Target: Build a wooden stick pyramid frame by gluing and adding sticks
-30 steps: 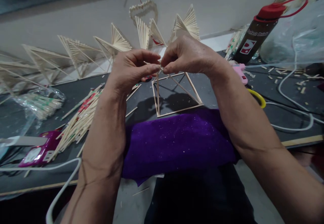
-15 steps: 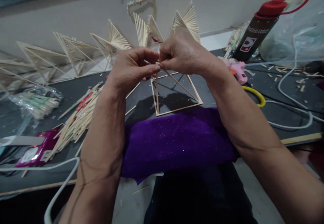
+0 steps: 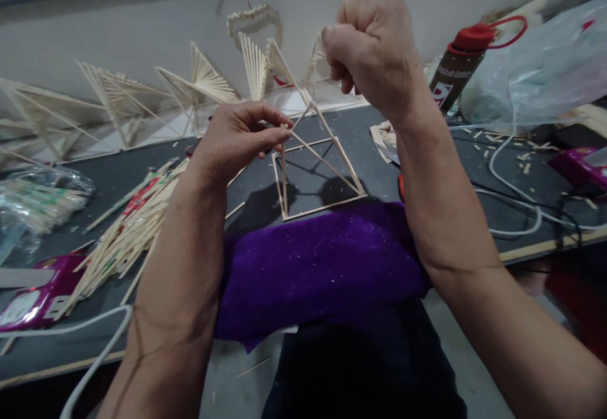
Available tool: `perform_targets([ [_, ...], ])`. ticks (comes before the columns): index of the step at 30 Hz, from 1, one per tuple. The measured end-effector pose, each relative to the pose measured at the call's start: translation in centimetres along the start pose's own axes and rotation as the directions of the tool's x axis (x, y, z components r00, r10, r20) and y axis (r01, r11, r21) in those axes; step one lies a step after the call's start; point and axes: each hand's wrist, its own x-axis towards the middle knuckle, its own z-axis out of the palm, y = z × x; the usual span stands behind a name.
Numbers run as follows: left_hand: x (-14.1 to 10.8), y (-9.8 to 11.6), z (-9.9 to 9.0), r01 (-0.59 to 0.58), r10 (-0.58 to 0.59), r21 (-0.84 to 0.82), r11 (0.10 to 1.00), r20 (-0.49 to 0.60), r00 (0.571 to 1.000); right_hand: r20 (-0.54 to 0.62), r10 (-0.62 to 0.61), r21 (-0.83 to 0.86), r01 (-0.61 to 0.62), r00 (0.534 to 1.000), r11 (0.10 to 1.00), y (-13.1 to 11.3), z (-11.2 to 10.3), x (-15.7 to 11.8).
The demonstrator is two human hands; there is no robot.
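A frame of thin wooden sticks stands on the dark table, with a four-sided base and sticks slanting up from its corners. My left hand pinches the meeting point of two slanting sticks between thumb and forefinger. Higher up and to the right, clear of the frame, is my right hand, its fingers curled closed. Whether anything lies inside that fist is hidden. A purple cloth lies over the table's front edge, just before the frame. Left of my left forearm is a heap of loose sticks.
Fanned stick structures line the wall. At the right stand a dark bottle with a red lid and a clear plastic bag. White cables cross the table there. A magenta device sits at left.
My right hand has left the pinched joint and risen up and to the right. My left hand keeps its pinch on the frame. The view has shifted slightly.
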Motion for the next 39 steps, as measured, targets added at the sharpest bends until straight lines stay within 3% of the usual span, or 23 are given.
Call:
perform_targets([
  [2,-0.1,0.1,0.1,0.01,-0.01,0.0,1.0,-0.001,1.0,-0.214,-0.041,0.082,0.06,0.976,0.995,1.3,-0.8,0.2],
  [4,-0.1,0.1,0.2,0.008,-0.008,-0.006,1.0,-0.006,1.0,-0.336,-0.055,0.133,0.105,0.94,0.986,2.8,-1.9,0.3],
  [7,0.0,-0.1,0.3,-0.004,0.004,-0.012,1.0,-0.006,1.0,-0.407,-0.061,0.092,0.108,0.911,0.99,4.5,-4.3,-0.1],
  [11,-0.2,-0.6,0.2,-0.019,0.018,-0.047,0.999,-0.025,1.0,-0.415,0.004,0.018,0.004,0.91,1.0,4.8,-6.5,-2.3],
  [12,-0.4,-0.7,0.2,-0.015,0.012,-0.058,0.998,-0.039,0.999,-0.376,0.009,-0.024,-0.02,0.927,1.0,4.7,-6.6,-3.0],
  [15,-1.7,-1.0,-0.2,0.052,-0.053,-0.018,0.998,-0.064,0.997,-0.107,0.092,-0.152,-0.108,0.99,0.982,4.5,-5.0,-4.9],
  [19,-4.3,-1.6,-0.6,0.217,-0.222,0.152,0.964,0.016,0.975,0.153,0.185,-0.295,-0.134,0.971,0.946,5.3,-0.7,-6.3],
  [22,-6.0,-2.7,-0.2,0.271,-0.304,0.214,0.938,0.141,0.942,0.267,0.247,-0.418,-0.119,0.932,0.901,6.1,1.8,-6.8],
  [26,-7.2,-4.1,0.7,0.205,-0.286,0.342,0.917,0.209,0.935,0.299,0.313,-0.409,-0.175,0.901,0.896,7.0,2.9,-7.5],
  [31,-8.0,-4.0,1.2,0.161,-0.27,0.401,0.902,0.231,0.935,0.326,0.241,-0.255,-0.161,0.914,0.954,8.5,3.4,-8.1],
  [39,-8.5,-3.5,1.7,0.198,-0.257,0.339,0.92,0.139,0.956,0.271,0.186,-0.171,-0.143,0.944,0.975,8.7,3.6,-8.5],
])
